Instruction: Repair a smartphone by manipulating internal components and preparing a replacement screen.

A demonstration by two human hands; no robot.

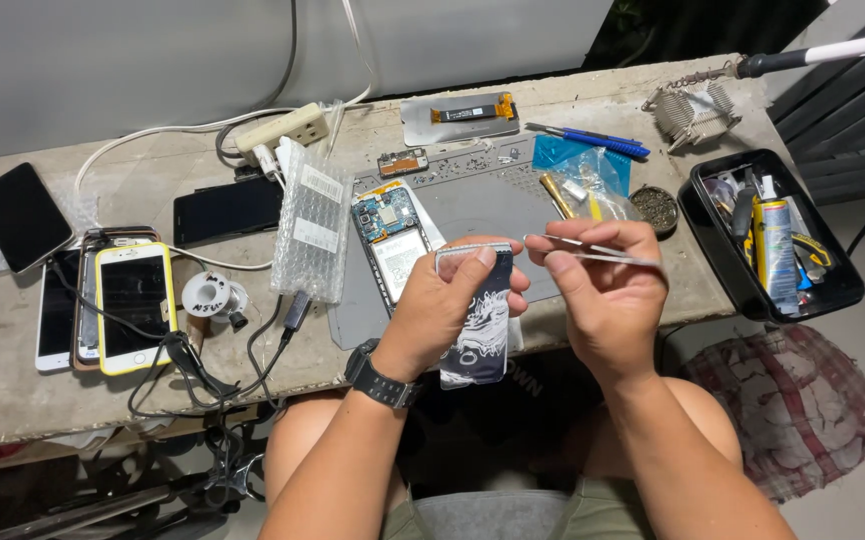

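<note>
The left hand (448,300) is closed around a phone back cover (480,320) with a black-and-white print, held upright over the desk (13,380) edge. The right hand (603,290) pinches slim metal tweezers (578,248), tips pointing left at the cover's top edge, just beside the left fingers. Judging by the opened phone (393,240) lying with its board exposed just beyond the left hand, disassembly looks done; the phone is not yet closed up.
</note>
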